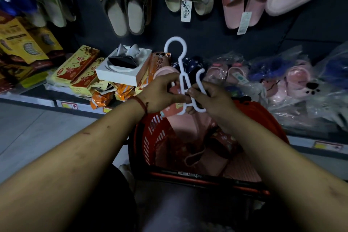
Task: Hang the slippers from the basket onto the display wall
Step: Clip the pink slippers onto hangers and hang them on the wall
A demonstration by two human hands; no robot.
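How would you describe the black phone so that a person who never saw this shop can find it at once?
Start at the dark display wall where slippers hang, and look down to the shelf at its foot, left of the two hands. There a white box sits on yellow and red packages. The black phone lies tilted on top of that box, the only dark, glossy flat thing among the bright packaging.

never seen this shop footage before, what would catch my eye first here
Dead centre, both hands, left hand and right hand, grip a white plastic slipper hanger with its hook pointing up. Just below sits a red shopping basket holding pink slippers. Along the top, pairs already hang on the dark display wall, bear-face slippers among them.
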